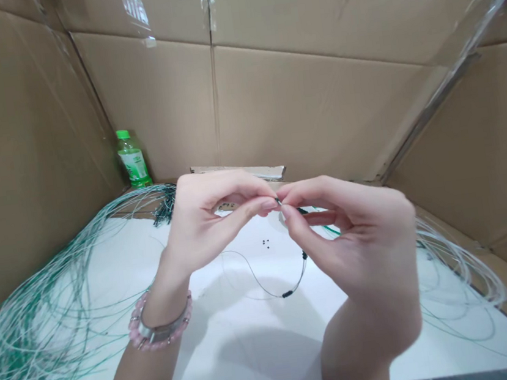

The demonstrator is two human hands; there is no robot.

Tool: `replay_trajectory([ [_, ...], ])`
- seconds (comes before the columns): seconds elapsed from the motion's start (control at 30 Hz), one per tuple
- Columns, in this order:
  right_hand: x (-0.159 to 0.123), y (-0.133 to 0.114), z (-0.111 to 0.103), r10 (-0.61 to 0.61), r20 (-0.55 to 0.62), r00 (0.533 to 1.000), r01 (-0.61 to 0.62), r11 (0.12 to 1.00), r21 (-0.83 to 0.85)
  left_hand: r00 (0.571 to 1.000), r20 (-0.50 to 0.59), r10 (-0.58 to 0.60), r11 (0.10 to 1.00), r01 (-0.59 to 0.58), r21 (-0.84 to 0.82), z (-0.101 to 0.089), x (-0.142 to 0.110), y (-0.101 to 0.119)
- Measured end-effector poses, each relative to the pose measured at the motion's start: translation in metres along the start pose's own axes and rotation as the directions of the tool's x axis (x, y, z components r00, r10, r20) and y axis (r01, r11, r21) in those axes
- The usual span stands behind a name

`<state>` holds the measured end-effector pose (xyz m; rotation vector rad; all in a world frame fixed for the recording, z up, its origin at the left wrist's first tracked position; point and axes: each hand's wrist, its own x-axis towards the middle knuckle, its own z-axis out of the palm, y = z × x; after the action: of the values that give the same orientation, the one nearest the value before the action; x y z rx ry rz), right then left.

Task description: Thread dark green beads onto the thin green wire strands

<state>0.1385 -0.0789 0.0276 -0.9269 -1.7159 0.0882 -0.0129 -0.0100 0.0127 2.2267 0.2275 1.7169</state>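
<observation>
My left hand [213, 216] and my right hand [356, 239] meet fingertip to fingertip above the white tabletop [264, 349]. Both are closed in a pinch on a thin wire, with a tiny dark piece [278, 202] showing between the fingertips. Its exact kind is too small to make out. Below the hands hangs a loop of thin dark wire [258, 280], with black sleeve-like pieces [287, 295] along it. Part of the loop is hidden behind my right hand. Several tiny black bits [265, 243] lie on the tabletop between my wrists.
A large bundle of green and white wires [34, 328] spreads along the left, ending in dark tips [163, 207]. More pale wires [460, 257] coil at the right. A green-capped bottle [133, 160] stands in the back left corner. Cardboard walls [326, 107] enclose the table.
</observation>
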Motion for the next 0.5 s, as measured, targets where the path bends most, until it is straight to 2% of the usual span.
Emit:
replay_trajectory([
  [0.2,0.0006,-0.0001,-0.0017,-0.026,0.068,0.997,0.033,0.994,-0.104,0.994,0.064,0.083,0.957,-0.098,0.274,-0.0078,0.0001,0.0068],
  [0.3,0.0013,0.0009,-0.0017,-0.034,0.064,0.997,0.04,0.994,-0.103,0.994,0.053,0.092,0.946,-0.103,0.308,-0.0079,0.0002,0.0099],
  [0.5,0.0003,0.0046,-0.0005,0.004,-0.024,1.0,-0.004,1.0,-0.018,0.998,0.006,0.067,0.961,-0.067,0.267,-0.003,-0.0005,0.007],
])
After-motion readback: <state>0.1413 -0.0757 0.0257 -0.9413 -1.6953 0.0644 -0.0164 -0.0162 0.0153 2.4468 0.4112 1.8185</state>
